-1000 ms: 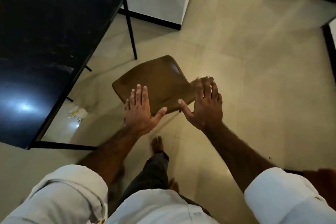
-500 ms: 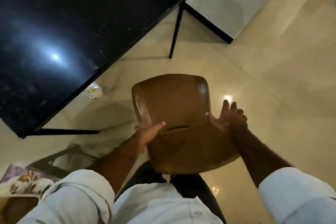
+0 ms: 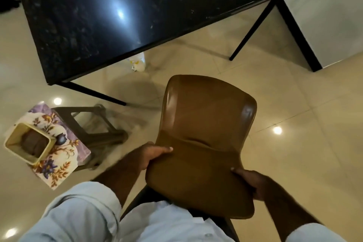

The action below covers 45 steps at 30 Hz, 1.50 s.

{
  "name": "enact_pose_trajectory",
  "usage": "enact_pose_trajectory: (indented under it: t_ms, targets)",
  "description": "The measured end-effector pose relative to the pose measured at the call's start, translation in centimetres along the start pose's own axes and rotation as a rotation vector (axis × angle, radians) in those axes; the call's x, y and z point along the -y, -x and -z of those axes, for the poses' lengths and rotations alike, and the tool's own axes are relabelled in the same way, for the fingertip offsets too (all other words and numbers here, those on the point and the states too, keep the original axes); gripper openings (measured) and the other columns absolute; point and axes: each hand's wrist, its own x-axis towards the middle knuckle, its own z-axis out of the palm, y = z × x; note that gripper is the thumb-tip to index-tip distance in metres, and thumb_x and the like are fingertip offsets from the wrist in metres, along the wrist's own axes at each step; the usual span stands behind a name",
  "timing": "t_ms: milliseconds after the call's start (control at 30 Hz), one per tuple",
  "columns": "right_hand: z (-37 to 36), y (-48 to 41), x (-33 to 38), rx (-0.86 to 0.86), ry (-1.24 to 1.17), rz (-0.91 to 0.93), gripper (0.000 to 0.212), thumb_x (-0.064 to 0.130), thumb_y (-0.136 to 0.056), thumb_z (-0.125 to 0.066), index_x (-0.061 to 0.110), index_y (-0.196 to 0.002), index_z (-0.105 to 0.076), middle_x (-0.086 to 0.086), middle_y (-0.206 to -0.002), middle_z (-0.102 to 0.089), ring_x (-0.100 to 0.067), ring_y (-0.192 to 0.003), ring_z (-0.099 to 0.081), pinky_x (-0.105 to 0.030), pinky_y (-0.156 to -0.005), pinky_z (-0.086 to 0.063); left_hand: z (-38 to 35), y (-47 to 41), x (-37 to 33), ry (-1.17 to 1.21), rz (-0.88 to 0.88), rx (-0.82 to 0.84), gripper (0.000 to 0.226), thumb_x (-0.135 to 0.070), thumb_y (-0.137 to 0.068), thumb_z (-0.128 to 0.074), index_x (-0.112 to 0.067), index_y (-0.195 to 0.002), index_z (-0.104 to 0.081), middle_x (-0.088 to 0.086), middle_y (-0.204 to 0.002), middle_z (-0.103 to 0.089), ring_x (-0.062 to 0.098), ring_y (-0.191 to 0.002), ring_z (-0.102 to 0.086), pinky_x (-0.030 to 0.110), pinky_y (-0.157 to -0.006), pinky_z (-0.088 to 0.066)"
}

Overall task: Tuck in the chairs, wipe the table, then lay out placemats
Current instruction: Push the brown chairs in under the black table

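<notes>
Both hands on it now: L grip (image 3: 151, 156) wrapped round the left edge of the brown chair (image 3: 206, 124) at the backrest, thumb flat across the front face, fingers out of sight behind. R grip (image 3: 253, 184) has the opposite edge, thumb on the front, fingers curled round the rim. So each grip is closed on the chair, one per side, w/ the backrest between them. The seat juts out ahead of both grips, pointing toward the black tabletop (image 3: 137, 6), but it's well short of the tabletop edge, w/ open floor (image 3: 294, 94) between them. Can't tell if the chair legs are on the floor or lifted, since the shell hides most of them. Ahead of the L grip, just under the near tabletop edge, a small white bottle (image 3: 138, 63) sits on the tiles. Out to the left of the L grip there's a low stool (image 3: 102, 124) w/ a floral cloth (image 3: 59, 155) draped on top, and a cream square tub (image 3: 11, 143) resting on that cloth, something brown inside it. Ahead and right of the R grip, a black table leg (image 3: 253, 25) slants down to the floor.
</notes>
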Motion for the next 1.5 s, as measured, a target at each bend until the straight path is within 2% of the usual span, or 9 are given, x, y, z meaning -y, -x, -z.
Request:
enact_pose_trajectory:
  t_ms: [100, 233, 433, 667, 767, 900, 1000, 1267, 1500]
  targets:
    - [-0.3, -1.0, -0.6, 0.037, -0.134, -0.052, 0.097, 0.051, -0.065, -0.104, 0.005, -0.140, -0.063, -0.025, -0.128, -0.076, -0.049, -0.121, -0.072, -0.069, -0.114, -0.049, -0.2, 0.2, -0.2, -0.005, 0.051, 0.011, 0.050, -0.034, -0.087, -0.095, -0.010, -0.121, -0.069, 0.018, -0.110, -0.078, 0.035, -0.094, -0.077, 0.043, -0.068, -0.059]
    - [-1.2, 0.4, -0.1, 0.057, -0.232, -0.026, 0.076, 0.040, -0.084, -0.094, 0.000, -0.140, -0.062, -0.028, -0.128, -0.074, -0.048, -0.113, -0.070, -0.064, -0.103, -0.053, -0.4, -0.4, -0.1, -0.041, 0.029, -0.018, 0.043, -0.028, -0.091, -0.093, -0.011, -0.119, -0.065, 0.017, -0.108, -0.076, 0.035, -0.091, -0.076, 0.042, -0.065, -0.058]
    - [-0.2, -0.1, -0.2, -0.083, -0.172, 0.088, 0.076, 0.036, -0.087, -0.093, -0.001, -0.144, -0.059, -0.023, -0.121, -0.073, -0.043, -0.104, -0.071, -0.060, -0.100, -0.056, -1.4, -1.6, 0.4, -0.048, -0.048, -0.086, 0.032, -0.028, -0.092, -0.091, -0.017, -0.108, -0.066, 0.016, -0.108, -0.078, 0.037, -0.096, -0.078, 0.053, -0.091, -0.064]
    - [3.8, 0.2, 3.4, -0.228, -0.029, 0.200, 0.076, 0.042, -0.087, -0.091, -0.001, -0.142, -0.062, -0.023, -0.127, -0.072, -0.042, -0.106, -0.070, -0.056, -0.098, -0.055, -3.8, -1.3, -1.6, -0.028, -0.130, -0.114, 0.030, -0.026, -0.098, -0.086, -0.010, -0.114, -0.068, 0.011, -0.098, -0.076, 0.028, -0.084, -0.076, 0.033, -0.062, -0.056]
    - [4.9, 0.9, 6.6, -0.237, 0.021, 0.233, 0.072, 0.040, -0.091, -0.089, -0.003, -0.142, -0.061, -0.024, -0.133, -0.071, -0.043, -0.110, -0.070, -0.054, -0.095, -0.054, -3.7, -1.6, -3.9, -0.005, -0.164, -0.146, 0.031, -0.028, -0.097, -0.086, -0.010, -0.109, -0.064, 0.010, -0.095, -0.072, 0.026, -0.081, -0.072, 0.032, -0.061, -0.052]
    - [6.1, 1.6, 11.8, -0.258, 0.077, 0.270, 0.063, 0.038, -0.091, -0.089, -0.005, -0.131, -0.067, -0.018, -0.105, -0.076, -0.037, -0.089, -0.073, -0.045, -0.078, -0.059, -2.6, -2.1, -7.1, 0.012, -0.181, -0.166, 0.045, -0.035, -0.093, -0.089, -0.008, -0.120, -0.067, 0.014, -0.109, -0.076, 0.029, -0.087, -0.076, 0.036, -0.064, -0.058]
    - [6.6, 1.9, 15.9, -0.266, 0.122, 0.279, 0.069, 0.044, -0.084, -0.095, -0.003, -0.128, -0.070, -0.022, -0.112, -0.079, -0.041, -0.097, -0.078, -0.054, -0.097, -0.062, -1.5, -1.9, -9.2, 0.060, -0.196, -0.165, 0.053, -0.035, -0.094, -0.088, -0.008, -0.130, -0.061, 0.015, -0.115, -0.073, 0.031, -0.087, -0.074, 0.036, -0.061, -0.055]
    - [9.0, 2.9, 29.9, -0.337, 0.345, 0.278, 0.081, 0.052, -0.078, -0.096, 0.002, -0.135, -0.067, -0.023, -0.118, -0.078, -0.044, -0.104, -0.077, -0.060, -0.105, -0.058, 0.8, -2.5, -13.8, 0.298, -0.183, -0.143, 0.045, -0.030, -0.098, -0.085, -0.010, -0.126, -0.056, 0.017, -0.113, -0.071, 0.032, -0.090, -0.075, 0.038, -0.059, -0.060]
    - [7.7, 8.1, 39.0, -0.364, 0.570, 0.296, 0.066, 0.049, -0.089, -0.088, 0.004, -0.129, -0.062, -0.021, -0.107, -0.074, -0.043, -0.095, -0.074, -0.045, -0.073, -0.058, -0.1, -3.0, -16.9, 0.499, -0.113, -0.157, 0.042, -0.030, -0.098, -0.084, -0.010, -0.124, -0.059, 0.019, -0.116, -0.075, 0.037, -0.095, -0.078, 0.045, -0.069, -0.065]
